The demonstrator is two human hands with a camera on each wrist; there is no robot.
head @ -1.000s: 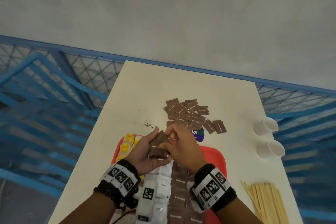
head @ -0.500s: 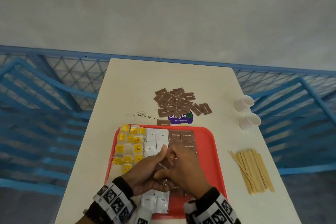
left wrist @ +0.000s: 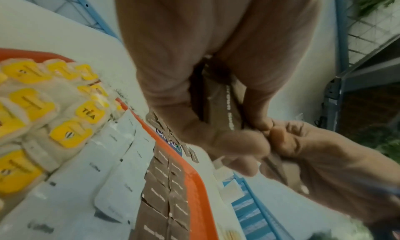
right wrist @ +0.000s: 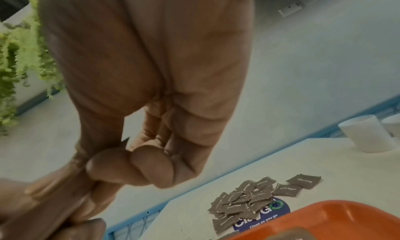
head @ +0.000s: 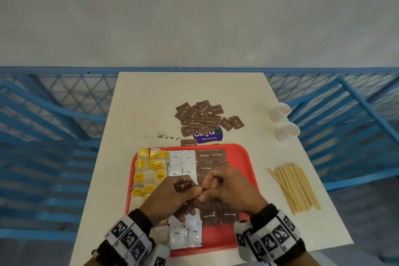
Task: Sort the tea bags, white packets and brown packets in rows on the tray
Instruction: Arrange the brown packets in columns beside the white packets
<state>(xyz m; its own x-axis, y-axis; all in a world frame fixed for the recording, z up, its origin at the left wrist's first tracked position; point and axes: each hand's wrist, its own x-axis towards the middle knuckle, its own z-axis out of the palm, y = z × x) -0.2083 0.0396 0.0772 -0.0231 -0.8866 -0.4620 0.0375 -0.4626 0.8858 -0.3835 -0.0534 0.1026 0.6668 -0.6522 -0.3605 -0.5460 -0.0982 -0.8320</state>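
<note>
A red tray holds yellow-tagged tea bags on the left, white packets in the middle and brown packets on the right. Both hands hover over the tray's middle. My left hand grips a small stack of brown packets, seen edge-on in the left wrist view. My right hand pinches one brown packet between thumb and forefinger, right against the left fingers. A loose pile of brown packets lies on the table beyond the tray.
Two white cups stand at the table's right edge, with a bundle of wooden stirrers nearer me. A purple sticker, one stray brown packet and spilled tea crumbs lie past the tray. Blue railing surrounds the table.
Both hands have drawn back from near the loose pile to over the tray's middle. The left hand still holds its brown stack, and the right hand now pinches one packet beside it.
</note>
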